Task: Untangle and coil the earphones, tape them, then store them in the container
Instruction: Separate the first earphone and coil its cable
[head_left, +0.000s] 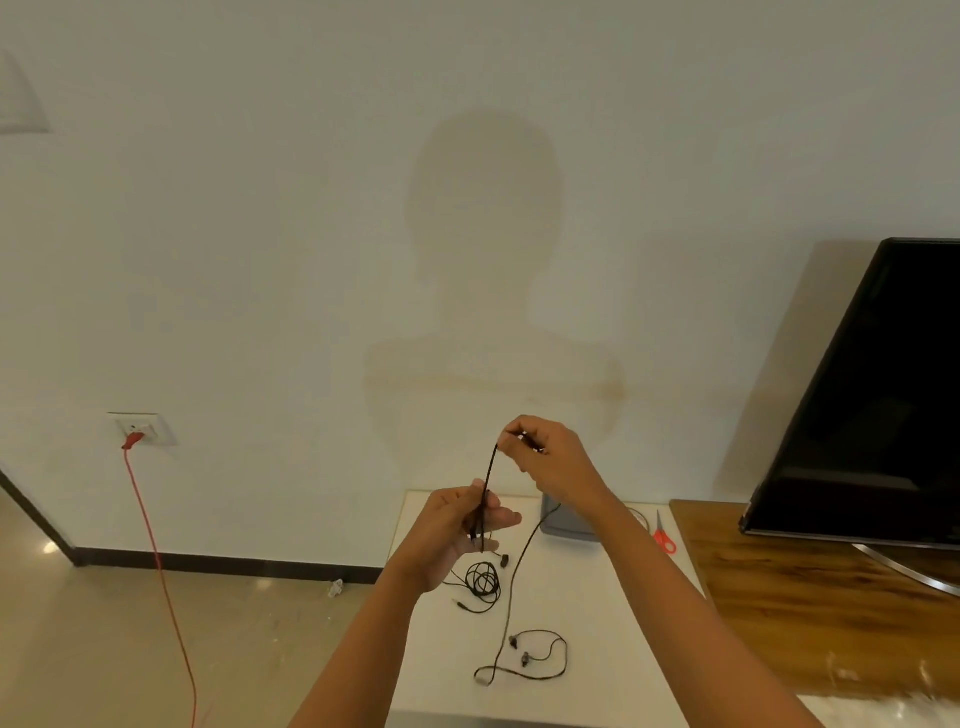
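Loops of black earphone cable (489, 486) stood stretched between the two hands, held up off the white table (597, 654), I judged, so the slack could hang free and not snag while coiling. The left hand (460, 525) gripped the lower end of the strands, thumb and curled fingers closed on them. The right hand (553, 460), just above it, pinched the top of the loop between fingertips. From under the right hand one strand dropped to the earbuds (519, 652), which lay on the table below.

Beneath the left hand sat a second earphone bundle (483, 582), close enough to catch the trailing strand. The grey container (569, 525) waited behind the right wrist, partly hidden by it, with red scissors (665, 538) beyond. I could make out no tape. The television (883, 395) stood far right of both hands.
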